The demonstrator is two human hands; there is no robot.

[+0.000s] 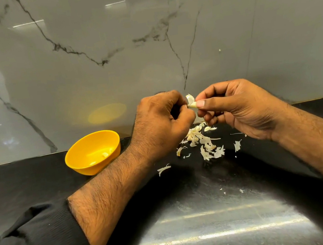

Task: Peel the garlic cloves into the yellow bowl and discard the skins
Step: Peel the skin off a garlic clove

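Black desk, marble wall behind, no writing anywhere.
Fingers of my left hand and right hand pinch one garlic clove above skins; yellow bowl left.

Black glossy counter fills 6 o'clock, streaked with glare. Grey marble wall, dark veins, rises at 12 o'clock.

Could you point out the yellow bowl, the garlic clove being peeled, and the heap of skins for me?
yellow bowl (79, 152): head view, on its inner left wall.
garlic clove (192, 104): head view, on the bit showing between both thumbs.
heap of skins (205, 143): head view, on the pile's middle.
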